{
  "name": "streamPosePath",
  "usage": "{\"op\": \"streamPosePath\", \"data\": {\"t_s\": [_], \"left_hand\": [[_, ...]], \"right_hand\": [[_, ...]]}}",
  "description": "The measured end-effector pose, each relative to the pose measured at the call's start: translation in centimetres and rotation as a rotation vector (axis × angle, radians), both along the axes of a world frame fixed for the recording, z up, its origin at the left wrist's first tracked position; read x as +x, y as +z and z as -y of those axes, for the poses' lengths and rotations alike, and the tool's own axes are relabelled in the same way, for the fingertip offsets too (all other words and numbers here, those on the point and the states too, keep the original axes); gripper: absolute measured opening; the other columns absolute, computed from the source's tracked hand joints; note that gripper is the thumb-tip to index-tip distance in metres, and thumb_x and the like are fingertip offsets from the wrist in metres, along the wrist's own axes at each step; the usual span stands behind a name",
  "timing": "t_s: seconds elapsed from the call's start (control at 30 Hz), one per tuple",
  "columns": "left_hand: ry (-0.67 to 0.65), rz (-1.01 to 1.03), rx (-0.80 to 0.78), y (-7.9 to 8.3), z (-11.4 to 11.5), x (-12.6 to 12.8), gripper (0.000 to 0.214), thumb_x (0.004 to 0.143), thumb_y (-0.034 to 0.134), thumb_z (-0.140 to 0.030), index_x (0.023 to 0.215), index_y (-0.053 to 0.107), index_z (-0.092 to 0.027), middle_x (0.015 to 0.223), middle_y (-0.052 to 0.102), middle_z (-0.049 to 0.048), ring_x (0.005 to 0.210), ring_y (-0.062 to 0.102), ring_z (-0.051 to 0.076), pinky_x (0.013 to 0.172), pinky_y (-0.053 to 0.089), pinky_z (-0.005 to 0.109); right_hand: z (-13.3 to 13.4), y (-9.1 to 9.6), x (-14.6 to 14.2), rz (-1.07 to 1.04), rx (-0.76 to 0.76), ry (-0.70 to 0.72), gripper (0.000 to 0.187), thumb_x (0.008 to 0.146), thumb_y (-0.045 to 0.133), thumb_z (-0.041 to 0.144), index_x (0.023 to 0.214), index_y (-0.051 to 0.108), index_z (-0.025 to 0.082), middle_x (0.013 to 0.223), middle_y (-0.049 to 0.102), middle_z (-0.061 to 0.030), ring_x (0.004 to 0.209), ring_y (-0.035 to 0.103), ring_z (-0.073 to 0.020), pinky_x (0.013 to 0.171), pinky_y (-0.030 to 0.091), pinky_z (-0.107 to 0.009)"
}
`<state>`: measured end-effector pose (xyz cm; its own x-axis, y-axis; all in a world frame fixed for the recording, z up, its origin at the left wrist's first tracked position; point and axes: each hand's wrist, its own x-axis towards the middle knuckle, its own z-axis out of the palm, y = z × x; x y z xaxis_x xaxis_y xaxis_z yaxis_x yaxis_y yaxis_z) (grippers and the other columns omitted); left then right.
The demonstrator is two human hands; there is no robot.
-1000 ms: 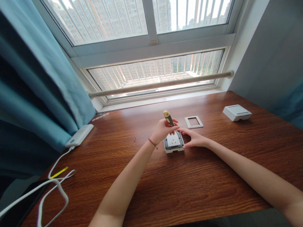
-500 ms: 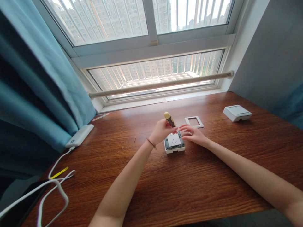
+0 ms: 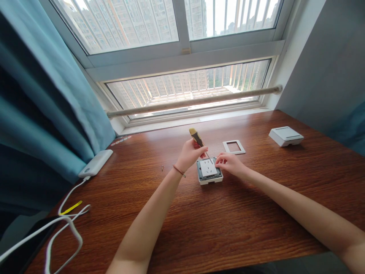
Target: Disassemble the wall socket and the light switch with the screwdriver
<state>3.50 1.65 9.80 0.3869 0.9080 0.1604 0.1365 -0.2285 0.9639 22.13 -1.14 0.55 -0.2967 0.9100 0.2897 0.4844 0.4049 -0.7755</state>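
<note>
My left hand point(image 3: 191, 154) is closed around the yellow-and-black handle of a screwdriver point(image 3: 196, 136). Its thin shaft slants down to the right, with the tip over the upper right part of a wall socket point(image 3: 209, 169). The socket has a white face in a dark grey frame and sits on a white back box point(image 3: 210, 182) on the table. At the socket's right edge, my right hand point(image 3: 229, 163) has its fingertips pinched together; whatever is between them is too small to make out.
Behind my right hand lies a white square cover frame point(image 3: 234, 147). A small screw point(image 3: 162, 168) lies left of the socket. Farther right stands a second white box point(image 3: 286, 136). A white power bank point(image 3: 96, 163) with a cable and a yellow strip point(image 3: 72, 208) are at left.
My left hand has drawn the screwdriver left and tilted it, so its shaft now shows. My right fingers have closed from a spread pose and moved down-left to the socket's edge.
</note>
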Motion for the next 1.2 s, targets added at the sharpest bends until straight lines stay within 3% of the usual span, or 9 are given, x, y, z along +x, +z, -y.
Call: {"op": "streamPosePath", "data": {"t_s": [0.07,0.2,0.33,0.47,0.63,1.2], "left_hand": [[0.029,-0.033,-0.027,0.4,-0.2,-0.3,0.009,0.066,0.062,-0.013,0.066,0.053,-0.011,0.050,0.056,-0.0011,0.040,0.050,0.007,0.041,0.042,0.019],[-0.039,-0.165,-0.246,0.5,-0.2,-0.5,0.002,0.066,0.055,-0.009,0.066,0.054,-0.010,0.052,0.059,0.0005,0.038,0.046,0.005,0.039,0.038,0.016],[-0.119,-0.250,-0.373,-0.6,-0.2,-0.1,0.004,0.063,0.055,-0.009,0.058,0.053,-0.009,0.055,0.062,0.0063,0.042,0.050,0.006,0.040,0.037,0.016],[-0.170,-0.294,-0.450,-2.0,-0.4,0.4,0.004,0.060,0.055,-0.010,0.057,0.052,-0.009,0.057,0.064,0.0078,0.042,0.049,0.006,0.038,0.034,0.015],[-0.206,-0.311,-0.464,-2.8,-0.6,0.7,0.001,0.061,0.053,-0.009,0.060,0.053,-0.009,0.060,0.065,0.0075,0.042,0.047,0.005,0.040,0.035,0.015],[-0.217,-0.345,-0.422,-3.2,-0.7,0.8,0.004,0.061,0.050,-0.008,0.060,0.053,-0.010,0.059,0.065,0.0060,0.041,0.045,0.006,0.039,0.034,0.017]], "right_hand": [[0.0,0.2,-0.1,0.029,0.023,0.001,0.011,0.076,0.060,0.022,0.066,0.063,0.018,0.075,0.056,-0.0033,0.061,0.051,-0.0143,0.060,0.044,-0.030],[0.3,0.6,-0.1,0.084,0.084,0.025,0.009,0.077,0.057,0.017,0.069,0.060,0.018,0.078,0.054,-0.0038,0.070,0.052,-0.0166,0.066,0.043,-0.031],[0.7,1.0,-0.2,0.139,0.142,0.073,0.012,0.080,0.052,0.010,0.073,0.058,0.018,0.082,0.053,-0.0051,0.080,0.051,-0.0185,0.075,0.041,-0.033],[0.8,1.1,0.0,0.167,0.152,0.099,0.012,0.081,0.050,0.009,0.074,0.056,0.017,0.083,0.052,-0.0055,0.079,0.050,-0.0180,0.074,0.041,-0.032],[0.8,1.3,0.1,0.164,0.117,0.117,0.010,0.082,0.051,0.012,0.074,0.055,0.017,0.079,0.053,-0.0038,0.074,0.051,-0.0161,0.069,0.041,-0.029],[0.7,1.3,-0.1,0.143,0.091,0.114,0.010,0.082,0.048,0.012,0.074,0.052,0.018,0.079,0.051,-0.0039,0.076,0.048,-0.0169,0.070,0.039,-0.030]]}}
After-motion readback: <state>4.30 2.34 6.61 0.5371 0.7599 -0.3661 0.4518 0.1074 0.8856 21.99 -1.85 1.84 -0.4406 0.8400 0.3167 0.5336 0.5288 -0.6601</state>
